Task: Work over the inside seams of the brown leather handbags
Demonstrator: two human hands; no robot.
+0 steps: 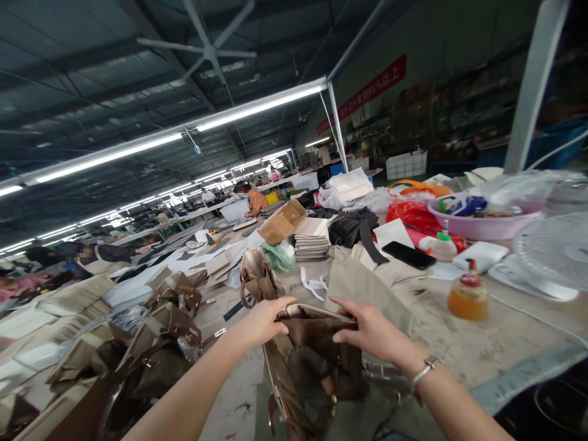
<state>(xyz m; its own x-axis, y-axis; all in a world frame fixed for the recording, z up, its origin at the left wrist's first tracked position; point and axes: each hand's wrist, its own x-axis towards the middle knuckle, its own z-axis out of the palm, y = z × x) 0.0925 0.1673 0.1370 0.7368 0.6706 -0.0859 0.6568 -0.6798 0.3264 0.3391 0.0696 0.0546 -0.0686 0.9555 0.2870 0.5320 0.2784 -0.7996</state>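
A brown handbag (312, 355) stands in front of me at the table's near side, with its upper edge facing me. My left hand (264, 321) pinches the left end of that edge between thumb and fingers. At the right end, my right hand (362, 324) grips the same edge, and a bracelet circles that wrist. Gold-coloured metal fittings and a strap hang on the bag's near side. Just beyond my left hand sits another brown bag (260, 275). A grey-beige sheet (367, 285) lies behind my right hand.
Several brown bags (169, 343) crowd the left. Beyond lie a cardboard box (281, 222) and a stack of panels (311, 239). To the right are a phone (408, 255), an amber glue bottle (468, 297), a pink basin (487, 226) and a small fan (558, 251). Co-workers sit farther off.
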